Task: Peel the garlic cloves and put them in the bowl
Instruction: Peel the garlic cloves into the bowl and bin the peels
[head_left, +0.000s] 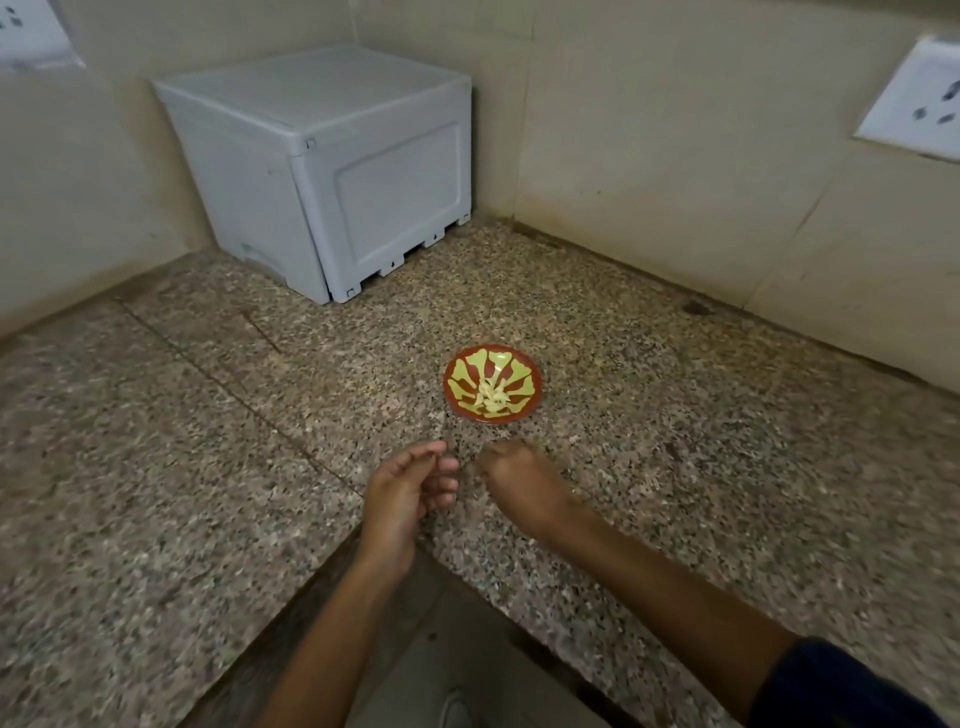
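I am holding both hands low over the speckled brown granite counter (675, 441), close together and just apart. My left hand (402, 488) is lying palm half up, its grip loose, fingers softly curled with thumb and forefinger tips near each other; whether anything is sitting between them I cannot tell. My right hand (519, 480) is showing its back to me, fingers curled under, so I cannot tell if that grip is holding anything. The small round red bowl with the yellow-green leaf pattern (493, 383) is standing on the counter just beyond my hands, slightly to the right. Pale peeled garlic cloves (491, 397) are lying heaped in its middle. Farther off to the left, a grey-white plastic box (332, 166) is sitting in the corner.
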